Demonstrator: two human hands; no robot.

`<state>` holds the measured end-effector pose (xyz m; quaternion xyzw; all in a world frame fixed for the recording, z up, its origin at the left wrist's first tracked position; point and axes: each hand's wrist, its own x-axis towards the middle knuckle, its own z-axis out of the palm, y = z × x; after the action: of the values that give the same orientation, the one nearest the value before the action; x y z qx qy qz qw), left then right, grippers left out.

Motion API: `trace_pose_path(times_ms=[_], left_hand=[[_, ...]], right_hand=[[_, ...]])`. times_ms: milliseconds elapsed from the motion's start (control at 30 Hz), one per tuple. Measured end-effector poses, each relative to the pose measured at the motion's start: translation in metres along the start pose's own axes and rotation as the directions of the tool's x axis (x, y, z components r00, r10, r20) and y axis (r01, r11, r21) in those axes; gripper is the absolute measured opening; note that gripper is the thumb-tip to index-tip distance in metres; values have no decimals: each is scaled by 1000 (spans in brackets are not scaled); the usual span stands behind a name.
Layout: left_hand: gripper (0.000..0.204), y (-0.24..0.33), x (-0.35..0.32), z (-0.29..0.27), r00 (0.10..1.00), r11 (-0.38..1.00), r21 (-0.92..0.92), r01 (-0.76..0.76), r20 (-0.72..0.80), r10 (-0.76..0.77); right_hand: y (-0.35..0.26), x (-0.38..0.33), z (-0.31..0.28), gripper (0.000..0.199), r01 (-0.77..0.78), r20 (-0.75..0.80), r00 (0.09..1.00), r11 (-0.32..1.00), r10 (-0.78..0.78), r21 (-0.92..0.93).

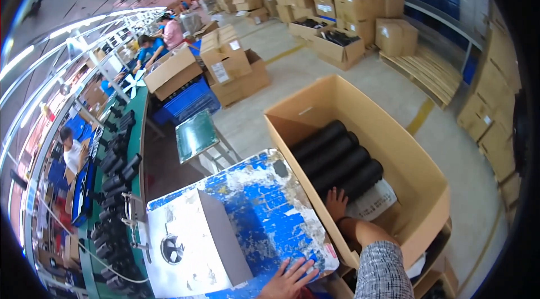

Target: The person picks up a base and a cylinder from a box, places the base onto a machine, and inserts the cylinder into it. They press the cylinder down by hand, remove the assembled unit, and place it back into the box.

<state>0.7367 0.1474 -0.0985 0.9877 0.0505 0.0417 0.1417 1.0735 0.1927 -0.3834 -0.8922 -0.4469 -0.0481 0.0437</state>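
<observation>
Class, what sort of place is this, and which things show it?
Probably a factory assembly hall: a long green workbench lined with black parts, overhead strip lights, and tall stacks of cardboard boxes.

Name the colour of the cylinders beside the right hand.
The cylinders are black, shown best in the head view.

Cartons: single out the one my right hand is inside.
The large open carton beside the blue-topped table, holding black cylinders. Your right hand reaches into it; the stacked cartons stand off across the floor.
</observation>
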Motion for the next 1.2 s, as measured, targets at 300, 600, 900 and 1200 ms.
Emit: trace_pose_path(times_ms=[300, 600, 900, 1200], left_hand=[[79, -5, -6, 5, 992, 989, -129, 66, 115, -51], [81, -11, -8, 11, 999, 999, -49, 0, 53, 2], [80, -11, -10, 12, 999, 989, -148, 17, 37, -11], [78, -9, -9, 11, 1000, 990, -138, -11, 18, 13]], right_hand=[[16, -3, -28, 65, 8, 237, 971, 993, -35, 114], [20, 11, -3, 64, -65, 209, 977, 867, -46, 494], [16, 20, 5, 46, -118, 260, 966, 903, 8, 413], [59, 17, 104, 39, 220, 63, 972, 968, -228, 119]])
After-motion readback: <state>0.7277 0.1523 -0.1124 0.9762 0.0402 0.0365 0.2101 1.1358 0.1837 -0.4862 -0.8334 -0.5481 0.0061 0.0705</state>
